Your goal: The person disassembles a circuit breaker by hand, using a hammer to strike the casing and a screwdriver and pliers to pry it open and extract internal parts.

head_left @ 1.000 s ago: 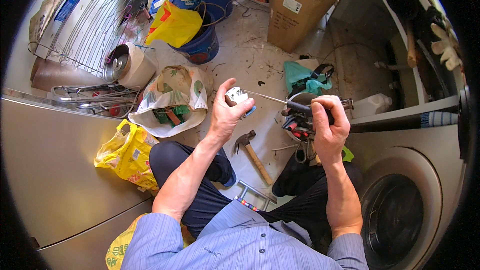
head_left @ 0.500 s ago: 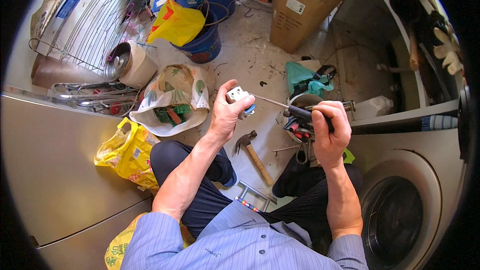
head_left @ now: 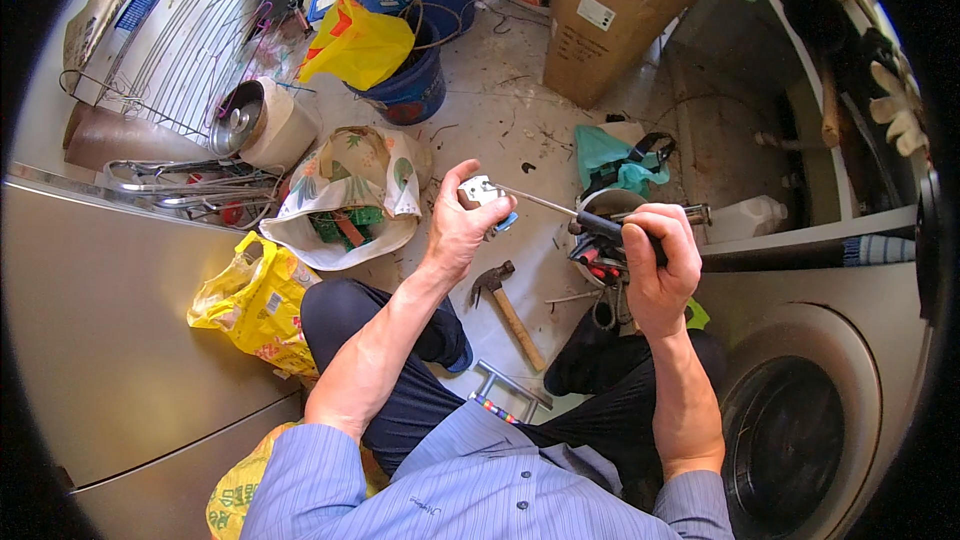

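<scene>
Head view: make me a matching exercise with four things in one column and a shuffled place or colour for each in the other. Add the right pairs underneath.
Things
1. screwdriver
2. claw hammer
3. small white part
4. cardboard box

Places or colours
A. held in the left hand
B. brown, with a white label
C. gripped by its black handle in the right hand
D. lying on the floor

Right pairs: 1-C, 2-D, 3-A, 4-B.
</scene>
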A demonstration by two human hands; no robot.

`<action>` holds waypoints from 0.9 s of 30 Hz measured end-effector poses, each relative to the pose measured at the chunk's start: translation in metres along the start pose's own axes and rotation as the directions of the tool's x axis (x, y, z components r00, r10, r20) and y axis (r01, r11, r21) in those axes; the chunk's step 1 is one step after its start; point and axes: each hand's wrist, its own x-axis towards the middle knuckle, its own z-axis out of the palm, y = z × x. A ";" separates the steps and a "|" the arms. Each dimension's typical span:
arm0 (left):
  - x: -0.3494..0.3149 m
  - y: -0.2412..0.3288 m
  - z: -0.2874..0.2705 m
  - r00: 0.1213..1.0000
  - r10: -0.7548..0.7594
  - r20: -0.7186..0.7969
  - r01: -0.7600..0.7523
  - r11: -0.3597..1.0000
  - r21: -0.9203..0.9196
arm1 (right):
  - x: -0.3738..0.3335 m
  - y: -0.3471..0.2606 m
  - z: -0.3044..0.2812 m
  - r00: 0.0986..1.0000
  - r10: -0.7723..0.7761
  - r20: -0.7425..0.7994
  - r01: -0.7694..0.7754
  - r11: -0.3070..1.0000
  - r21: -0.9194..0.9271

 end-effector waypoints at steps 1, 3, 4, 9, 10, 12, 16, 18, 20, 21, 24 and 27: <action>-0.001 0.001 0.000 1.000 0.004 0.004 -0.004 1.000 0.000 | 0.000 0.000 0.000 1.000 0.001 -0.001 -0.001 1.000 -0.001; -0.002 0.003 0.001 1.000 0.011 0.005 -0.011 0.999 0.050 | 0.001 0.000 0.000 1.000 0.002 -0.002 -0.002 1.000 -0.003; -0.003 0.005 0.003 1.000 0.012 0.003 -0.013 0.995 0.099 | 0.001 0.001 -0.001 1.000 -0.003 0.007 0.003 1.000 -0.006; -0.006 0.006 0.006 0.999 0.033 -0.001 -0.032 0.970 0.240 | 0.002 0.001 -0.002 0.995 0.089 0.049 -0.090 0.995 0.029; -0.005 0.005 0.005 0.999 0.046 0.000 -0.044 0.963 0.266 | 0.000 0.001 -0.001 0.983 0.182 0.025 -0.184 0.979 0.088; -0.004 0.003 0.003 0.981 0.196 -0.002 -0.173 0.867 0.467 | -0.005 0.004 0.001 0.930 0.367 -0.005 -0.358 0.910 0.210; -0.002 -0.001 -0.003 0.880 0.472 0.047 -0.333 0.545 0.770 | -0.004 0.001 0.001 0.767 0.641 0.039 -0.640 0.759 0.118; -0.001 -0.001 -0.004 0.876 0.481 0.037 -0.334 0.550 0.766 | -0.010 0.010 0.005 0.775 0.630 0.044 -0.631 0.770 0.095; 0.000 0.001 -0.011 0.880 0.475 0.023 -0.326 0.566 0.757 | -0.010 0.004 0.009 0.870 0.493 0.023 -0.494 0.869 0.027; 0.001 0.001 -0.011 0.922 0.387 0.010 -0.291 0.677 0.676 | -0.011 0.003 0.007 0.909 0.416 0.017 -0.416 0.908 0.044; 0.000 -0.005 -0.011 0.924 0.377 0.058 -0.332 0.719 0.610 | -0.009 0.003 0.001 0.962 0.270 0.034 -0.272 0.956 0.110; 0.003 -0.008 -0.010 0.930 0.366 0.045 -0.321 0.744 0.586 | -0.009 0.012 0.003 0.945 0.324 0.042 -0.323 0.903 0.282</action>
